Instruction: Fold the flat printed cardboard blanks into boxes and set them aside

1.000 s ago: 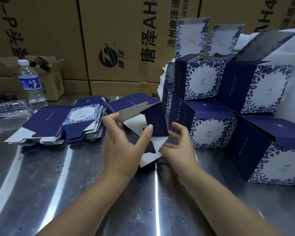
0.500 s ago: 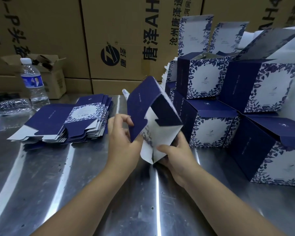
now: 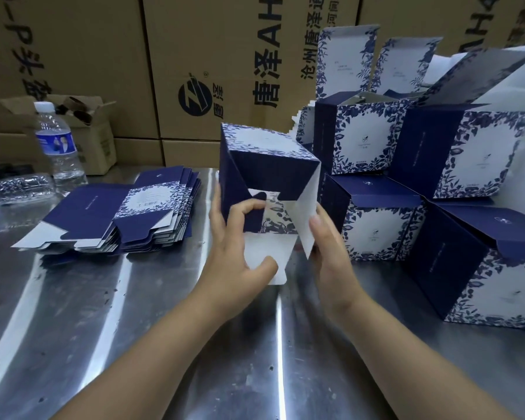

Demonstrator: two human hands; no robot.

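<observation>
A half-formed box [image 3: 267,174], navy with a blue leaf border on white, is held up off the steel worktop [image 3: 103,328] in the middle of the view. Its open end faces the person, with the flaps not yet closed.

The left hand [image 3: 237,259] grips it from 7 o'clock. The fingers [image 3: 246,209] curl over a navy flap at the opening, and the thumb presses on the white flap hanging below.

The right hand [image 3: 331,253] is at 4 o'clock of the box. Its fingers are straight and lie against the white side flap. It seems only to press there rather than pinch, as the thumb is out of sight.

At 9 o'clock of the box, a fanned stack of flat blanks [image 3: 119,216] lies on the worktop. From 1 to 4 o'clock, the finished boxes [image 3: 361,144] are piled in two tiers, touching one another, several with their lids standing open.

At 10 o'clock, a capped water bottle [image 3: 59,147] stands upright. An empty plastic bottle [image 3: 19,186] lies on its side just beside it, and a small open carton [image 3: 94,137] sits behind. Large brown cartons [image 3: 209,71] with black printed characters form a wall at 12 o'clock.
</observation>
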